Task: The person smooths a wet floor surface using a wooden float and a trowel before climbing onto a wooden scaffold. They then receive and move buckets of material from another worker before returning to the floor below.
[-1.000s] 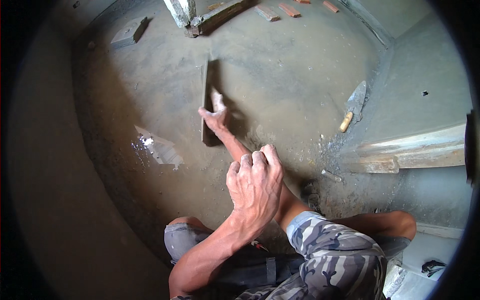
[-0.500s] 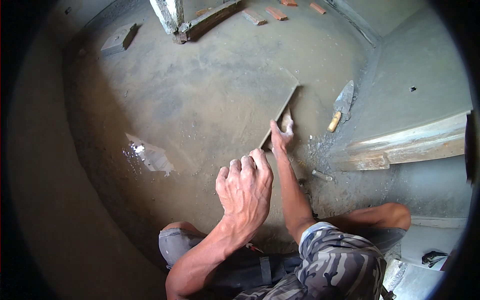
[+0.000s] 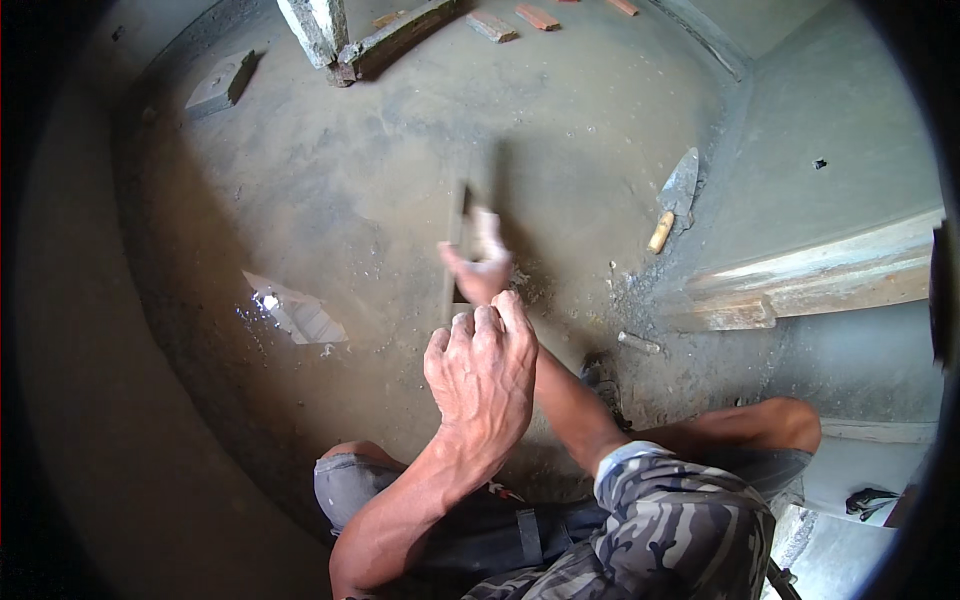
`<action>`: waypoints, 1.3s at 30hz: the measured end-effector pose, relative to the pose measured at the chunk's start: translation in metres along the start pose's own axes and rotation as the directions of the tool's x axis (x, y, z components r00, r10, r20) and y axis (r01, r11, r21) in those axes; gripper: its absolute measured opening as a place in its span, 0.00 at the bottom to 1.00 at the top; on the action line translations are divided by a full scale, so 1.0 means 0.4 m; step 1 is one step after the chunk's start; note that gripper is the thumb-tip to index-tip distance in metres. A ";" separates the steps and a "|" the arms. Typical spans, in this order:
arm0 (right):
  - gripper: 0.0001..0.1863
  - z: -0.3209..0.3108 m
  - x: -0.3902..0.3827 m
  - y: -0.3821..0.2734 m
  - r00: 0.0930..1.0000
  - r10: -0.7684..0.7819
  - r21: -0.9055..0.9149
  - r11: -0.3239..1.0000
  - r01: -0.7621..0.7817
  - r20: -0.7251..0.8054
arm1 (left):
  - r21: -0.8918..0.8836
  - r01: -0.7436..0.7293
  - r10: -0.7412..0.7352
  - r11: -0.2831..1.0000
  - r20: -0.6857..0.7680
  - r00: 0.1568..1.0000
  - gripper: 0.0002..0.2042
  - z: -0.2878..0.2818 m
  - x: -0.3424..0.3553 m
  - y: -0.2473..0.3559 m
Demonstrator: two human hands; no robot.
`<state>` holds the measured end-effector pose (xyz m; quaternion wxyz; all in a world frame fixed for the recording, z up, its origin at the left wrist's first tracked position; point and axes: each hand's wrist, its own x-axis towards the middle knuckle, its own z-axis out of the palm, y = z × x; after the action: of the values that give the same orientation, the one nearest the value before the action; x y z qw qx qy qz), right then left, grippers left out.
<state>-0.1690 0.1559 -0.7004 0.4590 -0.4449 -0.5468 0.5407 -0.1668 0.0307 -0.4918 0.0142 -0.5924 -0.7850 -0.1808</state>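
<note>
My left hand is raised in the foreground, fingers curled down; whatever is inside them is hidden. Beyond it, my right hand, blurred by motion, grips a long flat float that lies along the wet, muddy cement floor. The left hand partly covers the right forearm and the float's near end. A pointed trowel with a wooden handle lies on the floor to the right of the float. A shiny puddle sits to the left.
A pale post with a beam stands at the back, beside broken brick pieces. A concrete block lies back left. Walls border both sides; a stained board runs along the right. My bent legs frame the lower edge.
The float in my right hand swung rightward and slanted half a second ago, and has since moved back left to nearly upright in the picture. My left hand stays curled, slightly lower in view.
</note>
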 end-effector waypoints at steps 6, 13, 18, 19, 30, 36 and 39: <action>0.44 0.307 0.031 0.097 0.897 -0.176 -0.087 0.969 0.230 0.406 | -0.007 -0.014 0.015 1.000 0.031 0.999 0.08 -0.001 0.000 0.010; 0.44 0.260 0.101 0.194 0.976 -0.186 0.219 0.963 0.158 0.111 | -0.040 0.012 -0.011 0.999 0.012 1.000 0.06 0.003 -0.004 0.010; 0.43 0.129 0.088 0.178 0.992 -0.003 0.140 0.990 0.020 -0.123 | -0.029 0.048 -0.048 0.998 0.001 0.999 0.06 -0.016 -0.017 -0.023; 0.43 0.145 0.043 0.160 0.987 0.118 0.024 0.993 -0.116 -0.112 | 0.030 0.075 -0.076 0.997 0.025 0.997 0.06 -0.015 -0.034 -0.055; 0.44 -0.363 0.053 0.111 0.843 0.174 -0.208 0.925 -0.317 -0.509 | -0.026 0.043 -0.043 0.999 0.000 0.999 0.06 -0.031 -0.020 0.001; 0.43 -0.225 -0.013 -0.050 0.944 0.150 -0.100 0.977 -0.186 -0.293 | 0.030 0.031 -0.030 0.999 -0.044 0.999 0.06 -0.024 -0.016 0.007; 0.40 -0.046 -0.070 -0.093 0.987 0.134 -0.012 0.991 -0.134 0.089 | 0.044 0.034 -0.031 0.998 -0.074 0.997 0.06 -0.006 -0.017 0.010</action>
<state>-0.1456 0.1312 -0.6641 0.3955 -0.4573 -0.5372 0.5881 -0.1613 0.0246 -0.4898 0.0535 -0.5721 -0.7973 -0.1847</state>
